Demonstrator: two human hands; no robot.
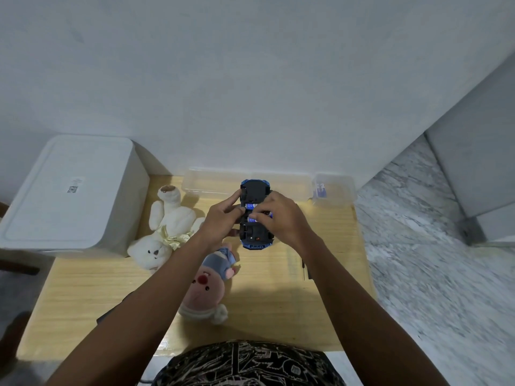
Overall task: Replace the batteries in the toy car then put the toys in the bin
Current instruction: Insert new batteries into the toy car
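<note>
The car (255, 214) is held belly-up above the table (278, 277), its battery bay uncovered. The left hand (223, 218) grips its left flank, fingers curled round the edge; the right hand (278, 215) pinches a battery (254, 218) at the bay (how far it is seated cannot be told). Behind the car sits a clear tray (211, 182), with a tub (334, 188) holding batteries to its right. The bin (69, 190) stands at the table's left end, two plush toys (167, 227) beside it. A dark tool (303, 264) lies half hidden by the right forearm.

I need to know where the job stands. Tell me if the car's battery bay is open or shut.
Open. The car lies belly up, with blue batteries showing in its underside between the left hand and right hand.
</note>
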